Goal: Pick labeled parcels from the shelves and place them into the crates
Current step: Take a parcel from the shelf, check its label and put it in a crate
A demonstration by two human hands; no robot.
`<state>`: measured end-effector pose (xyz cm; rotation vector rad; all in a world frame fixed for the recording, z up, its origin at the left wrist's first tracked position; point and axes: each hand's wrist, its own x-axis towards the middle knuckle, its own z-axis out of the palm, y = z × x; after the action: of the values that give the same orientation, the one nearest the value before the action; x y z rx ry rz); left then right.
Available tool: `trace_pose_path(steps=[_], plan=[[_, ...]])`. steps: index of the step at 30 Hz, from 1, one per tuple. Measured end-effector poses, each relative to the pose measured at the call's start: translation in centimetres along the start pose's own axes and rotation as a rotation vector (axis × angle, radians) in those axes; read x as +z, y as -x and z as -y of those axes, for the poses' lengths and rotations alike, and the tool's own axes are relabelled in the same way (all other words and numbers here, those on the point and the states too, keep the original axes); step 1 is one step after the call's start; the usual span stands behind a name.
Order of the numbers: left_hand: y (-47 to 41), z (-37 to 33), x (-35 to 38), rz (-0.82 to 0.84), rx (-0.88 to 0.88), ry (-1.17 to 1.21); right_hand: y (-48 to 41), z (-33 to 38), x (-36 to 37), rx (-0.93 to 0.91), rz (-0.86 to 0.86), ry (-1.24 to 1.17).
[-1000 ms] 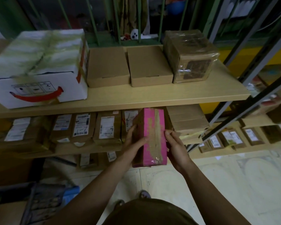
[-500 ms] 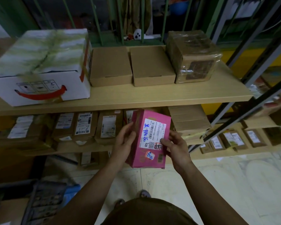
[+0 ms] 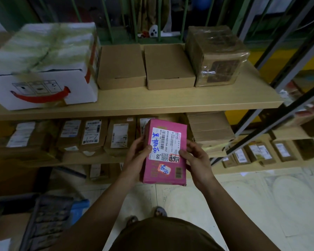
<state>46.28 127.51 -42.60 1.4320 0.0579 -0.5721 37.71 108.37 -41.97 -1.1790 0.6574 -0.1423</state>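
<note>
Both of my hands are on one pink parcel (image 3: 166, 153), which I hold in the air in front of the lower shelf (image 3: 105, 158), its labelled face turned up toward me. My left hand (image 3: 136, 156) grips its left edge, thumb lying over the front beside the white shipping label (image 3: 166, 142) with blue handwriting on it; my right hand (image 3: 196, 160) clasps the right edge, thumb pressing near a red-stamped sticker (image 3: 174, 158). Behind the parcel, on the lower shelf, a row of brown labelled parcels (image 3: 98, 136) stands on edge, and to the right of it lies a stack of flat brown cardboard (image 3: 209, 126). On the upper shelf (image 3: 170, 99) sit a large white box with a red curved mark (image 3: 42, 69) at the left, two plain brown boxes (image 3: 145, 66) side by side in the middle, and a brown box wrapped in clear film (image 3: 216, 55) at the right. Low at the left, on the floor, a dark crate with a blue edge (image 3: 51, 220) shows, blurred. More small labelled parcels (image 3: 257, 152) sit on a shelf further right.
</note>
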Motion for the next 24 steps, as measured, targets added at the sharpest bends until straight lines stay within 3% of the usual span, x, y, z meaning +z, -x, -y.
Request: trace_pose_path(steps=[7,15,24], plan=[[1.0,2.1,-4.8,-0.092,-0.074,0.237,0.3,0.3,3.2,0.042,0.188,0.034],[9.6,2.5,-16.1,-0.536,0.030,0.395,1.3,-4.4,16.4,0.146,0.605,0.219],[23.2,5.5,-25.3,-1.010,0.173,0.558,9.2,-10.7,30.4,0.200,1.087,0.460]])
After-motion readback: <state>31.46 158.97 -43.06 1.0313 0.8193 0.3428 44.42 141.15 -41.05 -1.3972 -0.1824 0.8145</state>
